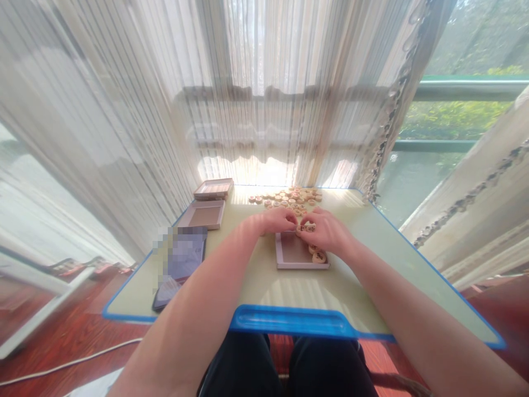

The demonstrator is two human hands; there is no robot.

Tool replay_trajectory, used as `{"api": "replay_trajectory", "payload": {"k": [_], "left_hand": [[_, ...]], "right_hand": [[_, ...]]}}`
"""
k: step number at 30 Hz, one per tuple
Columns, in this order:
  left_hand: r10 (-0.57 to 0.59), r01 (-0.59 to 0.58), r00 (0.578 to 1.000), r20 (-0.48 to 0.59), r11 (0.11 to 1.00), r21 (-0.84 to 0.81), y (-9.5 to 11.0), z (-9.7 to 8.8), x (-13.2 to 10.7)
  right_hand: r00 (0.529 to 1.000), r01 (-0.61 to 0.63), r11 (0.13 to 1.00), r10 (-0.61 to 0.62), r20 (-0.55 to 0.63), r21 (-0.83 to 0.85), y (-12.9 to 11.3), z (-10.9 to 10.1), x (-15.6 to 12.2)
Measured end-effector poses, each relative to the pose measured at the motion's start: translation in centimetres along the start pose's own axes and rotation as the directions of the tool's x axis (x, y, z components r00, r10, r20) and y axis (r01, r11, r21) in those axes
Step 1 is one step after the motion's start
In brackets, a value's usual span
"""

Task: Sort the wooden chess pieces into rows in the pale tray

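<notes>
The left hand's (280,220) fingers are narrow, their hold unclear; the right hand (326,230) pinches round pale wooden pieces (309,227), which uneven squeezing could scatter.

"Which way can your right hand (324,231) pass?"

"Sideways, over the bare tabletop (397,248) to its right, as far as the blue edge (430,257). Straight ahead you meet the loose round pieces (293,196), with the curtain (264,121) behind them."

"And your left hand (280,219)?"

"You have a bare strip between the low tray (280,253) and the dark-edged device (190,252), though your forearm (223,270) crosses it. Farther left, shallow boxes (203,214) stand in your way, and your right hand blocks the other side."
</notes>
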State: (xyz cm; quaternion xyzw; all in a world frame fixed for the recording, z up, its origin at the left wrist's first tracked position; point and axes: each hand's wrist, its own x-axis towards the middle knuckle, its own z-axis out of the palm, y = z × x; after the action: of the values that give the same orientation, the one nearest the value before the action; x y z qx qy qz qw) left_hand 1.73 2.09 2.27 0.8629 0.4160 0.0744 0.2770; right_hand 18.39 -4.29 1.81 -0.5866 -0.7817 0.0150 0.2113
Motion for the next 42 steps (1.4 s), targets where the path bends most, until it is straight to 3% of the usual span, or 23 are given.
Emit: {"api": "replay_trajectory", "payload": {"k": [3,7,11,14,16,20,26,31,42], "left_hand": [[-0.008,0.008,1.0,0.0,1.0,-0.007,0.0,0.0,0.0],[-0.018,0.018,1.0,-0.003,1.0,-0.017,-0.1,0.1,0.0],[-0.038,0.038,0.999,-0.008,0.999,-0.035,-0.2,0.3,0.0],[-0.067,0.067,0.998,-0.01,0.997,-0.03,-0.2,0.4,-0.1],[-0.075,0.074,0.997,-0.008,0.997,-0.019,-0.2,0.4,-0.2],[-0.052,0.053,0.999,0.002,0.998,-0.021,-0.2,0.3,-0.4],[-0.017,0.017,1.0,0.019,1.0,-0.005,-0.3,0.3,-0.3],[0.019,-0.02,0.999,0.04,1.0,0.01,0.0,0.1,-0.5],[-0.001,0.0,1.0,0.025,1.0,0.021,0.1,0.2,-0.5]], "right_hand": [[1.0,0.006,1.0,-0.006,-0.021,0.019,0.3,-0.2,0.0],[0.986,-0.047,0.996,0.058,-0.154,0.079,1.3,-0.3,0.3],[0.939,-0.117,0.95,0.201,-0.28,0.289,2.9,0.2,0.7],[0.904,-0.178,0.879,0.324,-0.279,0.443,4.3,1.0,1.0],[0.907,-0.192,0.85,0.344,-0.242,0.49,4.9,1.3,1.1],[0.937,-0.15,0.896,0.264,-0.23,0.418,5.3,1.3,1.0],[0.988,0.067,0.971,-0.033,-0.15,0.229,4.7,1.1,0.5],[0.996,0.072,0.959,-0.053,-0.077,0.275,4.4,1.2,0.5],[0.992,0.114,0.944,-0.094,-0.08,0.309,4.5,1.1,0.5]]}}
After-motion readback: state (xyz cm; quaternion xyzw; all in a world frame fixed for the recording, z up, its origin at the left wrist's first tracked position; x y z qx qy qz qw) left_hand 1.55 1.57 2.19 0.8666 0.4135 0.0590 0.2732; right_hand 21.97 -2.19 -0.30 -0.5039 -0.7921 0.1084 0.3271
